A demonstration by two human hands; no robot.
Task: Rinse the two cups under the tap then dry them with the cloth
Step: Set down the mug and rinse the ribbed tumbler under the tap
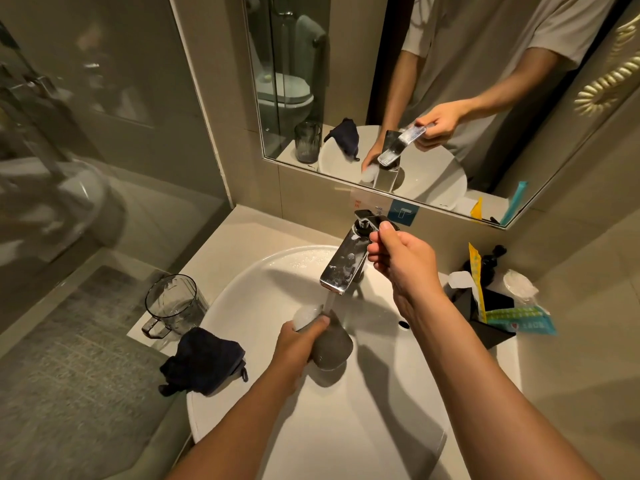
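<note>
My left hand (298, 341) grips a smoky grey cup (332, 344), tilted with its mouth up under the chrome tap (344, 263). Water runs from the spout into the cup and foams white at its rim. My right hand (401, 261) pinches the tap's lever (369, 218) at the top. A second clear grey cup (173, 304) with a handle stands upright on the counter left of the white basin (381, 410). A dark navy cloth (202, 362) lies crumpled on the basin's left rim, just in front of that cup.
A mirror (346, 81) hangs behind the tap. To the right of the basin a black tray (485, 327) holds packets and wrapped toiletries. A glass shower wall (86, 133) stands at the left.
</note>
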